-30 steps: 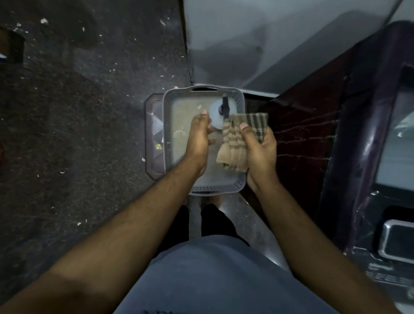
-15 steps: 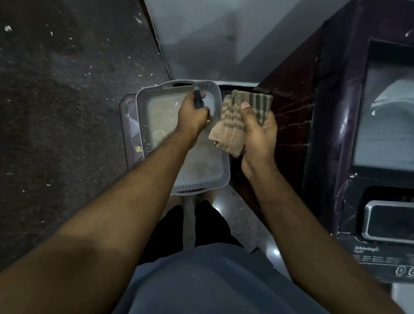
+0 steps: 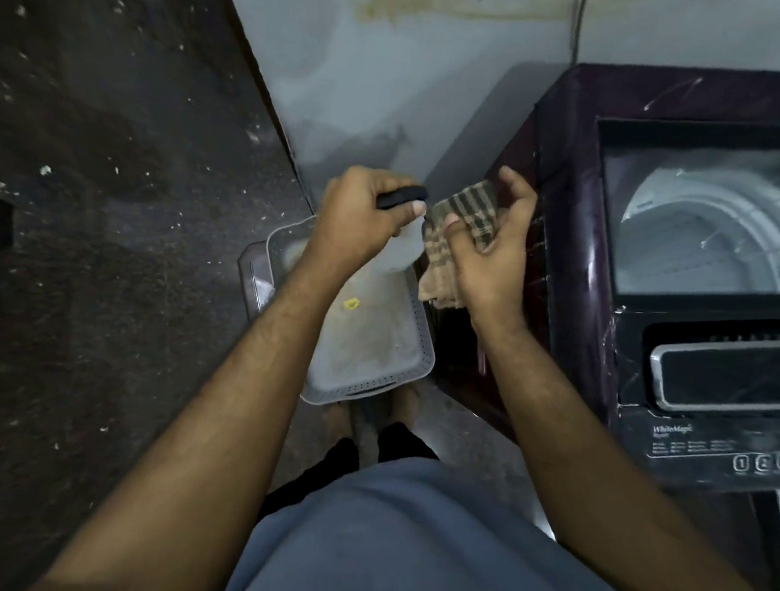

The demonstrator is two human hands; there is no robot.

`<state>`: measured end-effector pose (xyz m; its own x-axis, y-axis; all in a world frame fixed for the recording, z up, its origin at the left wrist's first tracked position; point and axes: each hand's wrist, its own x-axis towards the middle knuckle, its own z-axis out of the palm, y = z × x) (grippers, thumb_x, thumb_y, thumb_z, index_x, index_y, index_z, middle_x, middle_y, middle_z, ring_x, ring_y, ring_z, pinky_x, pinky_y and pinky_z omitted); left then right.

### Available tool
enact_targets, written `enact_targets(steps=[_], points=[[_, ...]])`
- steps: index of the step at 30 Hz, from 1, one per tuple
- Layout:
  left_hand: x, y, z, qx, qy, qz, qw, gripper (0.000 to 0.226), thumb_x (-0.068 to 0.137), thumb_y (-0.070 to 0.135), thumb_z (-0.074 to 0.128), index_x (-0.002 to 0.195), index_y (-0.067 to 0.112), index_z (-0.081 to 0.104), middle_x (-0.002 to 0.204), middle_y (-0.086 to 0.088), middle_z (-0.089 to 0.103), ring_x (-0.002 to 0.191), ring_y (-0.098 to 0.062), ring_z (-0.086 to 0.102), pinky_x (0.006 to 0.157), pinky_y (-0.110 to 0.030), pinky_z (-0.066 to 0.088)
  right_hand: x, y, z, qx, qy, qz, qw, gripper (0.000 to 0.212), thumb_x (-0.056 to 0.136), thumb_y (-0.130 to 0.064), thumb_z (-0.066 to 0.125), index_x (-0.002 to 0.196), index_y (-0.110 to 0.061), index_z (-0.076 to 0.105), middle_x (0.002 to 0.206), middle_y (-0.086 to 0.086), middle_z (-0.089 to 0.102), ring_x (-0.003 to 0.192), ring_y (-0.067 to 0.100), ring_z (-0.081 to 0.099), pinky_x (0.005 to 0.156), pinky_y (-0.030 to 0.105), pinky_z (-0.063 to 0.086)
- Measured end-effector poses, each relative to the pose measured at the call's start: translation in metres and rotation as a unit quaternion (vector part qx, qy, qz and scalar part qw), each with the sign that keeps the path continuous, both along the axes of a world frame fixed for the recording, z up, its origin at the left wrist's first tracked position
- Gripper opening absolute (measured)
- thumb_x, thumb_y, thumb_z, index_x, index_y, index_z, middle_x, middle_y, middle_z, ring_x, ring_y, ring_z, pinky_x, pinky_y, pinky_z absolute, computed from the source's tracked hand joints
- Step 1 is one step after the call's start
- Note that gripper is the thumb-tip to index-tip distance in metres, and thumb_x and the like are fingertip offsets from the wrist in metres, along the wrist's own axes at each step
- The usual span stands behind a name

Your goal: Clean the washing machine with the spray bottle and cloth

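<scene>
Floor (image 3: 83, 227): one, dark and speckled, strewn with pale flecks, taking up the left of the view.

Wall (image 3: 372, 63): one, pale grey, stained near the top.

Washing machine (image 3: 684, 279): one, top-loading, dark maroon body, standing at the right against the wall. Its glass lid lay shut over a white drum. A control panel with small buttons faced the person.

Person: one, standing, grey shirt and dark trousers in view, both bare forearms stretched forward and down.

Basket (image 3: 368, 381): one, grey plastic, shallow, perforated rim, on the floor just left of the machine. It sat on a darker tray (image 3: 253, 281), largely hidden beneath it. The left forearm crossed over the basket.

Left hand (image 3: 361, 219): curled tight around the black head of the spray bottle (image 3: 403, 245), thumb lying across the front. The bottle, one, had a pale translucent body hanging below the fist, raised above the basket.

Right hand (image 3: 497, 252): fingers bent, thumb pressing the cloth (image 3: 457, 235) against the palm. The cloth, one, brown checked, hung crumpled just beside the bottle, next to the machine's left side.
</scene>
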<state>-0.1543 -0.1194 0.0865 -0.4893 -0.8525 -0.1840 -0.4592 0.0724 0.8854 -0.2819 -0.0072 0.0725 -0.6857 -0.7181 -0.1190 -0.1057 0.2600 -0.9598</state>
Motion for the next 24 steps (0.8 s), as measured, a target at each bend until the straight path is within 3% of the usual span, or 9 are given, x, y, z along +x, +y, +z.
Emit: enact_targets(steps=[4, 7, 9, 11, 14, 17, 19, 22, 24], points=[[-0.005, -0.002, 0.063, -0.03, 0.002, -0.101, 0.994, 0.019, 0.084, 0.012, 0.086, 0.103, 0.013, 0.083, 0.077, -0.007, 0.078, 0.055, 0.001, 0.064, 0.061, -0.014, 0.051, -0.005, 0.011, 0.026, 0.043, 0.083, 0.099, 0.991, 0.061, 0.085, 0.002, 0.067, 0.139, -0.026, 0.058, 0.126, 0.006, 0.048, 0.108, -0.014, 0.052, 0.097, 0.009, 0.043], [-0.004, 0.001, 0.107, -0.046, 0.033, -0.184, 0.981, 0.02, 0.081, 0.013, 0.089, 0.1, 0.015, 0.082, 0.077, -0.013, 0.079, 0.066, -0.024, 0.074, 0.068, -0.032, 0.062, -0.013, 0.031, 0.06, 0.036, 0.07, 0.173, 0.982, 0.055, 0.084, -0.008, 0.076, 0.129, -0.036, 0.062, 0.126, 0.01, 0.048, 0.121, 0.012, 0.056, 0.107, 0.027, 0.047], [-0.003, 0.006, 0.133, -0.053, 0.057, -0.227, 0.971, 0.021, 0.08, 0.015, 0.091, 0.099, 0.016, 0.082, 0.077, -0.012, 0.079, 0.068, -0.025, 0.075, 0.075, -0.04, 0.065, -0.016, 0.042, 0.088, 0.03, 0.086, 0.201, 0.975, 0.049, 0.083, -0.021, 0.084, 0.12, -0.045, 0.063, 0.124, 0.005, 0.049, 0.122, 0.015, 0.056, 0.104, 0.023, 0.048], [-0.004, 0.012, 0.157, -0.051, 0.077, -0.272, 0.958, 0.023, 0.079, 0.014, 0.091, 0.1, 0.015, 0.083, 0.08, -0.007, 0.081, 0.071, -0.021, 0.077, 0.079, -0.042, 0.065, -0.015, 0.051, 0.113, 0.052, 0.12, 0.194, 0.972, 0.045, 0.078, -0.038, 0.088, 0.118, -0.041, 0.067, 0.122, -0.006, 0.048, 0.119, 0.01, 0.056, 0.104, 0.029, 0.051], [-0.006, 0.026, 0.196, -0.048, 0.086, -0.363, 0.926, 0.027, 0.078, 0.012, 0.091, 0.104, 0.013, 0.084, 0.091, -0.002, 0.083, 0.085, -0.023, 0.079, 0.085, -0.041, 0.064, -0.009, 0.062, 0.155, 0.129, 0.188, 0.159, 0.961, 0.071, 0.063, -0.072, 0.082, 0.118, -0.038, 0.054, 0.111, -0.022, 0.055, 0.1, 0.007, 0.066, 0.089, 0.046, 0.057], [-0.011, 0.041, 0.232, -0.079, 0.096, -0.43, 0.894, 0.026, 0.079, 0.011, 0.09, 0.104, 0.013, 0.084, 0.095, -0.002, 0.083, 0.09, -0.027, 0.079, 0.09, -0.053, 0.063, -0.002, 0.079, 0.186, 0.15, 0.253, 0.125, 0.948, 0.071, 0.07, -0.078, 0.073, 0.126, -0.04, 0.05, 0.108, -0.019, 0.065, 0.095, 0.005, 0.068, 0.086, 0.042, 0.057], [-0.017, 0.046, 0.249, -0.087, 0.113, -0.447, 0.883, 0.024, 0.079, 0.008, 0.089, 0.103, 0.009, 0.083, 0.094, -0.008, 0.083, 0.09, -0.034, 0.079, 0.087, -0.058, 0.062, 0.004, 0.09, 0.198, 0.127, 0.286, 0.096, 0.945, 0.067, 0.074, -0.079, 0.069, 0.128, -0.042, 0.054, 0.103, -0.028, 0.063, 0.096, -0.002, 0.063, 0.086, 0.038, 0.057], [-0.032, 0.059, 0.266, -0.078, 0.169, -0.438, 0.879, 0.029, 0.076, 0.005, 0.091, 0.103, 0.0, 0.079, 0.095, -0.013, 0.081, 0.091, -0.025, 0.079, 0.086, -0.036, 0.064, 0.009, 0.111, 0.21, 0.07, 0.294, -0.002, 0.953, 0.055, 0.078, -0.072, 0.072, 0.121, -0.045, 0.052, 0.091, -0.033, 0.062, 0.086, -0.007, 0.062, 0.077, 0.032, 0.056], [-0.043, 0.069, 0.27, -0.118, 0.194, -0.393, 0.891, 0.048, 0.075, 0.014, 0.094, 0.119, 0.01, 0.075, 0.107, -0.007, 0.078, 0.098, -0.018, 0.074, 0.082, -0.02, 0.057, 0.011, 0.12, 0.217, 0.042, 0.283, -0.07, 0.956, 0.054, 0.077, -0.07, 0.073, 0.119, -0.039, 0.056, 0.092, -0.025, 0.068, 0.085, -0.005, 0.065, 0.076, 0.036, 0.058]])
